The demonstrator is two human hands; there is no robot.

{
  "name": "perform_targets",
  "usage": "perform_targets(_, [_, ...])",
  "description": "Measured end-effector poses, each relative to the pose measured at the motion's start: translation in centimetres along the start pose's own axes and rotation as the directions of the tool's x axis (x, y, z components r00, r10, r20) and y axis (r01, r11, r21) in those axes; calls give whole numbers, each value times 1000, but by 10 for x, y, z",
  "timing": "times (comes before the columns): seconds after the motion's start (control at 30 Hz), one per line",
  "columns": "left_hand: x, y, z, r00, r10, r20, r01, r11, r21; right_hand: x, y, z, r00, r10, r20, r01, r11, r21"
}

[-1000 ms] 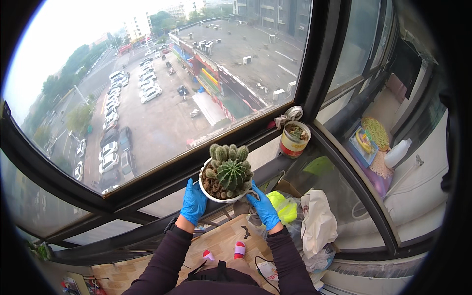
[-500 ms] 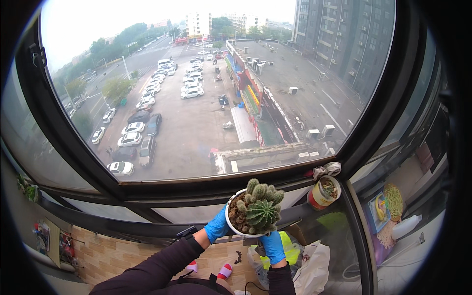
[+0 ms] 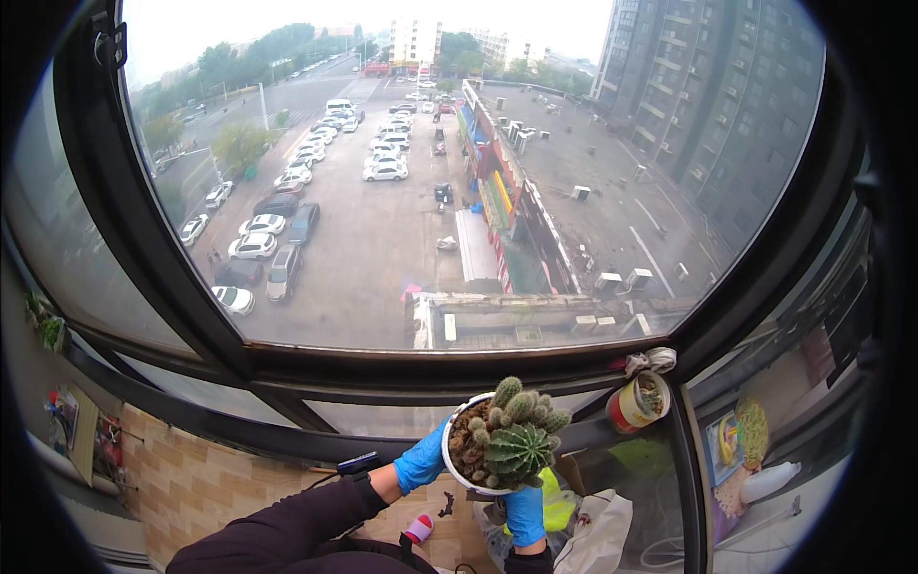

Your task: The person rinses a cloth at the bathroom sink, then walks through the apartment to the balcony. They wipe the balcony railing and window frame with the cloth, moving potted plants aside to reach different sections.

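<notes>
Between my two blue-gloved hands is a white round pot with brown soil, holding a clustered green cactus (image 3: 517, 442). My left hand (image 3: 419, 461) grips the pot's left side, its fingers partly hidden by the rim (image 3: 447, 442). At the lower right, my right hand (image 3: 525, 515) holds the pot from below, and the pot hides its fingertips. The pot is tilted so its soil and the cactus face me, in front of the window's lower frame.
A red and cream tin planter (image 3: 638, 402) stands on the ledge at right, beside a crumpled cloth (image 3: 651, 361). Below are a white bag (image 3: 595, 536) and a yellow-green bag (image 3: 557, 499). A dark window frame (image 3: 459, 366) runs across. Dark crumbs (image 3: 447, 504) lie on the wooden floor.
The view has shifted and turned slightly. In the picture, the potted cactus and both hands sit a little lower, the pot slightly further right. Both hands keep their hold.
</notes>
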State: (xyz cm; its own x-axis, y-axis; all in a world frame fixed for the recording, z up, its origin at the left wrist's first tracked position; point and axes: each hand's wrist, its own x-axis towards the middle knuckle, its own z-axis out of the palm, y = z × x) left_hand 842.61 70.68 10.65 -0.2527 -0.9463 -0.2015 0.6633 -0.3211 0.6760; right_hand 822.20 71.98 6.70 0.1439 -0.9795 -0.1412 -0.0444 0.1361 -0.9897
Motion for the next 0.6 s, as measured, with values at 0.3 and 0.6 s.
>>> perform_targets(0.3, [-94, 54, -13, 983, 182, 31, -182, 983, -15, -33, -3, 63, 976, 79, 204, -75, 997, -24])
perform_targets(0.6, [-168, 80, -71, 944, 294, -148, -295, 955, 15, -47, -14, 153, 857, -64, 511, 81, 997, -11])
